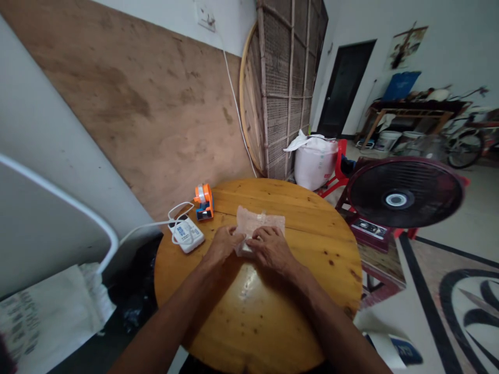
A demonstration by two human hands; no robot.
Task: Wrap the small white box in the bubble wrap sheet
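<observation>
A pinkish, see-through sheet of bubble wrap [255, 217] lies on the round wooden table [249, 306], around a small whitish item [246, 249] that is mostly hidden by wrap and fingers. At the sheet's left edge, my left hand [224, 245] is closed, its thumb and fingers gripping the wrap. My right hand [273, 248] bends over the right part of the sheet, fingers curled and pressed onto the wrap beside the whitish item. The fingertips of both hands are close together.
An orange and blue tape dispenser [204, 201] stands at the table's back left, near a white power strip [186, 234] with a looped cord. To the right, a dark round fan [405, 195] stands close to the table. A white sack [316, 162] and red chair [340, 166] are behind.
</observation>
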